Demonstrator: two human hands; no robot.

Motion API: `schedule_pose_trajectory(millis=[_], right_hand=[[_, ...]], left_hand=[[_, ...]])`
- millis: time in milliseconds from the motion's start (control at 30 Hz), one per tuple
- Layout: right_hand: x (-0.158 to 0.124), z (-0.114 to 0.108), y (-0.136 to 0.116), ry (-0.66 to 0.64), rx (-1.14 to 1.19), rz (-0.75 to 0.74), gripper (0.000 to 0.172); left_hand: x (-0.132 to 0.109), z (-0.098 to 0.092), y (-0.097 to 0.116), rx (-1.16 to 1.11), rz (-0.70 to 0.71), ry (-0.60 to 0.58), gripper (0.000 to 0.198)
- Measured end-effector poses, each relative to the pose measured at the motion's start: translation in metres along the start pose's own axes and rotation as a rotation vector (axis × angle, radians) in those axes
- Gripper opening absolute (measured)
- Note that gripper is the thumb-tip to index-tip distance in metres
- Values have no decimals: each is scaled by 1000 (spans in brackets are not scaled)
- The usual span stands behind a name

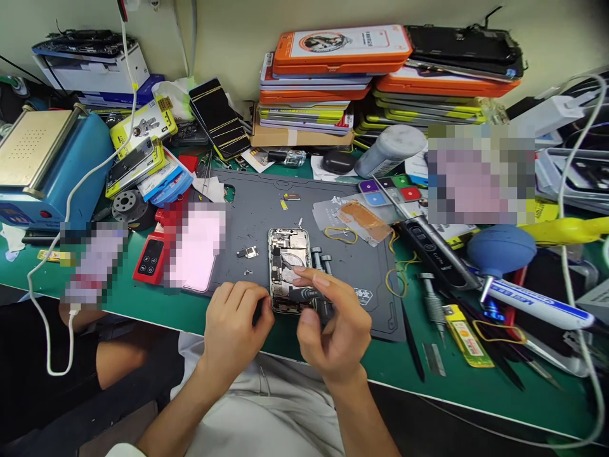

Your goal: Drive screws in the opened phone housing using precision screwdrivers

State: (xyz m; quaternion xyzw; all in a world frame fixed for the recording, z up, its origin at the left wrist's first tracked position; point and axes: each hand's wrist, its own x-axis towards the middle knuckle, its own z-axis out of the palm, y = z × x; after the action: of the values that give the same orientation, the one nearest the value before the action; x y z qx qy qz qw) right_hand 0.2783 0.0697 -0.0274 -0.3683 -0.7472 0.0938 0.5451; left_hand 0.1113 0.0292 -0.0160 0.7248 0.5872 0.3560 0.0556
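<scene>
An opened phone [295, 244] lies on the dark grey work mat [247, 209], its inner boards and metal parts bare. At its lower left edge my left hand [238, 320] is closed, the thumb and index finger pressed against the frame. My right hand [339, 317] hovers over the lower right of the phone, index finger stretched across it and thumb apart; I see nothing held. A small dark curved piece [287, 261] shows inside the phone near that index fingertip. Left of the phone sit a small metal part [248, 252] and a tinier one [248, 272].
Metal bolt-like posts [316, 244] stand right of the phone. Farther right are a black pen-like tool [428, 247], a blue air blower [502, 249] and a screwdriver-like tool [432, 301]. A red device [151, 257] and a blurred pink panel [196, 247] lie left. Stacked boxes [342, 51] line the back.
</scene>
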Motion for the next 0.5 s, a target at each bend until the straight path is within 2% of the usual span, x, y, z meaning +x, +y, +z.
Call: schedule_pose_trajectory(millis=[233, 333, 500], right_hand=[[-6, 4, 2, 15, 46, 99, 60], [-6, 6, 1, 45, 18, 156, 68], [-6, 9, -1, 94, 69, 207, 67]], left_hand=[[-1, -2, -2, -13, -14, -8, 9], [0, -3, -2, -27, -38, -25, 8], [3, -4, -1, -29, -58, -36, 8]])
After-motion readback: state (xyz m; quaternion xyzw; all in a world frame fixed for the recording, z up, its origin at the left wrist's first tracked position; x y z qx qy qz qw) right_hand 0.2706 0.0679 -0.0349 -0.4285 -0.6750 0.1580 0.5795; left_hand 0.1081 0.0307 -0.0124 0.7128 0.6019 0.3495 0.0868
